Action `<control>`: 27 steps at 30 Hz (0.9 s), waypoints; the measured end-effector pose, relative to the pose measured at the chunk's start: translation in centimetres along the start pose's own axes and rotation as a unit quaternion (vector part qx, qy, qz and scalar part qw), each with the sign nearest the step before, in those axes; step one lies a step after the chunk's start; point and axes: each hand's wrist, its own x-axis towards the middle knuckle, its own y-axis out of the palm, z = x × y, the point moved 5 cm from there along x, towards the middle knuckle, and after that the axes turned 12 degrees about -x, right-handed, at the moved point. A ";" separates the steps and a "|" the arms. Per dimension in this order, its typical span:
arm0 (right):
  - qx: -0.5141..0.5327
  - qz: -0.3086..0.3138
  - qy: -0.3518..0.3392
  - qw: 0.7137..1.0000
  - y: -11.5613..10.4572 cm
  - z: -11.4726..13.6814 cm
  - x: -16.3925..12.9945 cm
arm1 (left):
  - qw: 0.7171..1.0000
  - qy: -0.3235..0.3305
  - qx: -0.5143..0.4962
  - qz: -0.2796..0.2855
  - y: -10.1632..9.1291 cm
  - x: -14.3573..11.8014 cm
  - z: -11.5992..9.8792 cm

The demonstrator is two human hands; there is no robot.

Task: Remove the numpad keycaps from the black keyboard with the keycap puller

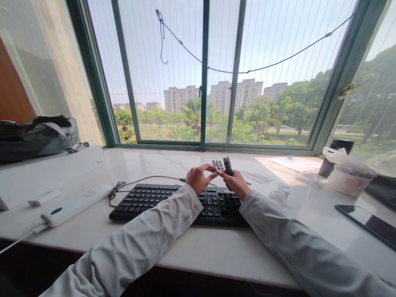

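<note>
Two hands meet just above the far edge of the black keyboard (185, 202), the left hand (198, 179) pinching a tiny dark piece and the right hand (236, 183) clamping an upright black clip-like tool (228, 166), so a loose pinch could drop the piece between the keys.

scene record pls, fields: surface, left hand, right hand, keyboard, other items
surface: pale stone window ledge under a green-framed window
left hand: left hand raised above the keyboard, fingertips pinching a small dark piece
right hand: right hand holds a small dark comb-like tool upright
keyboard: black wired keyboard lying flat, below both hands
other items: white power bank at left; smartphone at right; white tub in a plastic bag at far right
</note>
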 end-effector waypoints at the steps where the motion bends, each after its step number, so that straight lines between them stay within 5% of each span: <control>1: -0.001 -0.001 0.000 1.000 0.0 0.0 0.0 | 1.000 0.000 0.000 0.000 0.0 0.0 0.0; 27: -0.013 0.000 -0.009 1.000 0.0 0.0 0.0 | 1.000 0.017 0.014 0.006 0.0 -0.1 -0.7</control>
